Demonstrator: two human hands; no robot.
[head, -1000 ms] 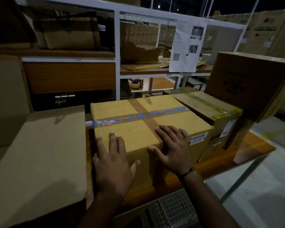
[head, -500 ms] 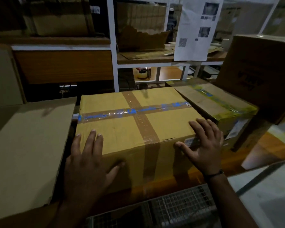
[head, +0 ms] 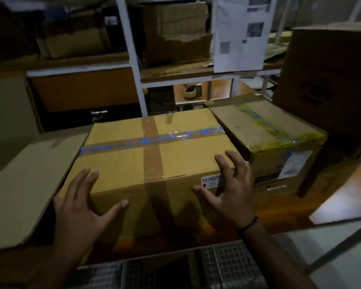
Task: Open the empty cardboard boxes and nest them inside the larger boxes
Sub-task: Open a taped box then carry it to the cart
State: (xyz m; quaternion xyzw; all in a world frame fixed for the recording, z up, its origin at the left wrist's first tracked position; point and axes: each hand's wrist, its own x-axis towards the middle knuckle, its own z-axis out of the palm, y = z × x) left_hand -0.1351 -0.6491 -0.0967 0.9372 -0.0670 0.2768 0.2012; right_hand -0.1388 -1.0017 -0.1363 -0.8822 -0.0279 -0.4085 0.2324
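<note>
Left edge of tabletop (head: 279, 213): plain carton (head: 29, 184), pale top face up. Cannot tell whether it is open.

Left hand (head: 77, 207): fingers spread and nearly straight. The tips lie over the near-left top edge of the taped box (head: 154, 159) and the thumb is on its front face. It clamps nothing.

Taped box: mid-tabletop, at the near edge, just beside the carton. It is sealed by brown tape crossed with blue-printed tape.

Right hand (head: 231, 190): fingers spread and bent, tips at the near-right top corner, thumb on the front face. It also holds nothing.

Step in hand, as I judge it: getting purchase on the box before opening it. It would go best with the palms on opposite side faces, so the box turns without dragging. The tape can then be broken at the front edge, where it folds over.

Right: yellow-taped box (head: 269, 142) touching the taped box, also sealed. Beyond it is a dark box (head: 331, 80).

Contents: none visible, and nothing is nested yet.
</note>
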